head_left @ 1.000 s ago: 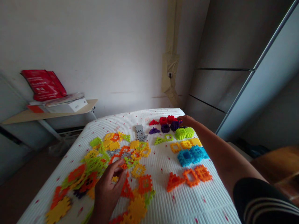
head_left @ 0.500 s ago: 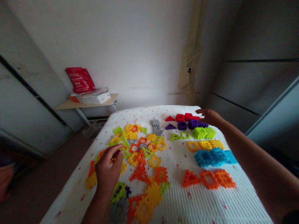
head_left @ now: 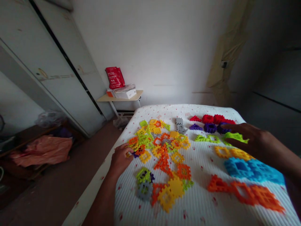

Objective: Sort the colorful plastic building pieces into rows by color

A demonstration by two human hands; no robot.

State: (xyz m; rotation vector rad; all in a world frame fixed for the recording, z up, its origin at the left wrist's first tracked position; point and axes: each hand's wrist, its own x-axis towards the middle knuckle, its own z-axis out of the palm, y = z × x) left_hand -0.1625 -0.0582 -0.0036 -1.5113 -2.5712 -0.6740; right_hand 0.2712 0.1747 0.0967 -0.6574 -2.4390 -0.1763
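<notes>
Along the left edge of a mixed pile of interlocking plastic blocks [head_left: 162, 150], my left hand [head_left: 121, 158] has its fingers curled round a yellow block [head_left: 129, 154], mostly hidden by the fingers. Dark purple and orange blocks lie right beside its fingertips. My right hand [head_left: 251, 136] reaches in from the right with thumb and fingers apart, over the lime green blocks [head_left: 235, 136]. Its fingers partly cover the purple row [head_left: 210, 127]; whether they touch any block I cannot tell. Grey blocks [head_left: 180, 125] stand behind the pile.
Sorted rows lie on the right: red [head_left: 208, 118], yellow [head_left: 240, 153], blue [head_left: 251, 169] and orange [head_left: 244, 192] blocks. A white spotted cover [head_left: 199, 213] lies under everything. Behind, a small table [head_left: 103, 98] carries a white box and a red bag [head_left: 115, 78].
The view has turned left. My left hand has moved to the pile's left edge, where yellow and orange blocks lay. My right hand has come from beyond the red row back over the green blocks.
</notes>
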